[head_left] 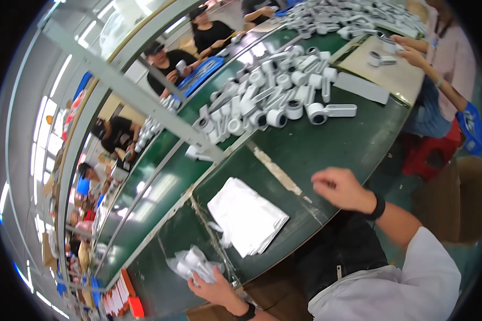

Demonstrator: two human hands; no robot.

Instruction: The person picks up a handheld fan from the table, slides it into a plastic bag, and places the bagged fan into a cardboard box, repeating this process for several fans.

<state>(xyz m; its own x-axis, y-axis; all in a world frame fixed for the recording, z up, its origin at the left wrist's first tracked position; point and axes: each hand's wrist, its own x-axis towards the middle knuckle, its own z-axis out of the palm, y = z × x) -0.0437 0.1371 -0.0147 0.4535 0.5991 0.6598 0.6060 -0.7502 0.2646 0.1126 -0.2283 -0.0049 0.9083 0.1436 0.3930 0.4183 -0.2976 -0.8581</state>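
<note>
My left hand (213, 289) is at the table's near left, fingers over a white handheld device in a clear plastic bag (191, 262), gripping its near end. My right hand (341, 188) hovers above the near right of the green table. Its fingers are loosely curled, and nothing shows in them. Between my hands lies a stack of flat white bags (246, 216). Beyond it spreads a heap of white handheld devices (276, 88) with round heads and flat handles, some with dark rings. The nearest device (332, 111) lies at the heap's right edge.
A grey metal post (139, 96) slants across the left. Orange-red boxes (120, 297) stand at the lower left. A person at the right handles devices over a beige board (377, 67). Several people work along the far side, near a blue tray (201, 75). A cardboard box (450, 200) stands at the right.
</note>
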